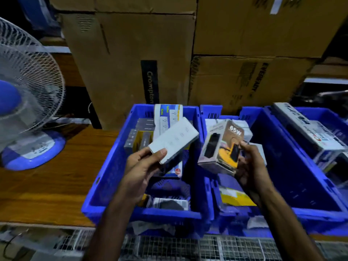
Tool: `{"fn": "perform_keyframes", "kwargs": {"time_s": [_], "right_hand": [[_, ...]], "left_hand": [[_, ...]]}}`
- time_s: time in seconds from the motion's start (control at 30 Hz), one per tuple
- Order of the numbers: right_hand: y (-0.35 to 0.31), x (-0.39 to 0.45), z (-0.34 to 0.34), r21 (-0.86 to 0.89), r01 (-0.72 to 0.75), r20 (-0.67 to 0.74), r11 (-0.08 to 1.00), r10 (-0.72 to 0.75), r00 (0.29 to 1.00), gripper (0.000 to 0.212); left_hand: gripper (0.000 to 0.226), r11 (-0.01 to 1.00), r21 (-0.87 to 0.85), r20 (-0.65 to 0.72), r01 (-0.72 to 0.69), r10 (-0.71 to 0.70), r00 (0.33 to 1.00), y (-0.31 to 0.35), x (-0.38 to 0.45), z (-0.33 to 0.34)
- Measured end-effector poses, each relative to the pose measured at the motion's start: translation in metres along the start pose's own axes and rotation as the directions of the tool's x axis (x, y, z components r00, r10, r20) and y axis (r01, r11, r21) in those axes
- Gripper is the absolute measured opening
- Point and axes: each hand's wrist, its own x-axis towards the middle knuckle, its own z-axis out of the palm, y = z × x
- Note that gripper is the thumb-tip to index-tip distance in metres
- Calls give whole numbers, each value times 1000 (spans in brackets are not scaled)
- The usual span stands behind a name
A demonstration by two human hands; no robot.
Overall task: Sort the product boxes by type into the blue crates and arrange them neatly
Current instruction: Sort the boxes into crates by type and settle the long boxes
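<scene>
Place: you are standing in a stockroom or warehouse for electrical goods.
Back wall: large brown cartons (131,59) are stacked high right behind your work spot, two printed with appliance brand names.
Bins: three blue crates (105,178) sit side by side before you, holding small retail product boxes (143,136).
Surface: a worn wooden tabletop (56,176) carries the crates.
Extras: a pedestal fan (28,95) stands at your left; wire mesh (169,247) runs below the front edge.
</scene>
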Motion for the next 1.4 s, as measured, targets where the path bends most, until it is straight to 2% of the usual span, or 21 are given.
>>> {"fn": "perform_keyframes", "kwargs": {"time_s": [0.07,0.1,0.17,0.2,0.3,0.33,0.4,0.47,0.53,0.6,0.63,0.7,0.8,0.9,1.07,1.17,1.27,1.33,1.4], "right_hand": [[-19,-1,-28,-63,36,-109,997,-43,993,56],[-29,0,-42,-134,62,-160,989,-83,984,50],[-46,-1,-67,-265,113,-218,958,-173,960,18],[-52,0,-79,-354,110,-252,929,-208,945,12],[-57,10,-111,-636,0,-312,772,-257,915,40],[-55,12,-120,-723,-48,-324,690,-276,905,47],[-50,19,-135,-852,-134,-303,506,-268,915,54],[-49,23,-135,-914,-209,-291,348,-202,935,63],[-50,30,-133,-931,-272,-311,246,-140,940,80],[-49,41,-134,-928,-322,-342,189,-85,936,89],[-48,46,-133,-925,-336,-352,179,-68,933,88],[-44,56,-135,-913,-335,-361,231,-78,929,73],[-41,68,-141,-896,-196,-286,398,-180,941,53],[-40,70,-152,-893,-83,-195,441,-215,957,48],[-37,47,-166,-930,-22,-66,366,-108,992,31],[-34,29,-166,-947,25,1,319,-74,997,28],[-30,16,-163,-991,52,28,125,-185,982,29],[-33,6,-156,-990,88,57,113,-257,965,27],[-36,0,-142,-982,151,121,110,-244,962,26]], "left_hand": [[38,999,38,17,-31,31,999,0,7,19],[42,996,68,28,-48,46,999,2,10,30],[45,986,145,62,-87,79,995,5,17,50],[43,973,202,77,-115,101,992,6,21,61],[32,912,364,136,-189,148,980,8,42,96],[35,870,440,180,-222,157,971,5,55,108],[59,745,600,265,-293,160,951,-2,79,132],[79,570,745,314,-347,160,936,-15,99,154],[87,406,834,354,-373,125,927,-28,112,176],[79,262,875,408,-407,55,912,-44,125,194],[70,201,884,424,-422,35,905,-52,130,200],[62,139,890,431,-434,53,901,-69,139,208],[71,233,881,368,-412,209,906,-86,141,214],[65,276,855,342,-438,333,878,-93,136,208],[51,339,803,381,-490,341,860,-89,111,182],[43,368,768,431,-525,309,848,-84,96,164],[38,389,737,458,-553,315,831,-79,81,146],[34,415,718,455,-559,328,828,-75,73,137],[30,427,704,457,-568,339,822,-71,66,131]]}}
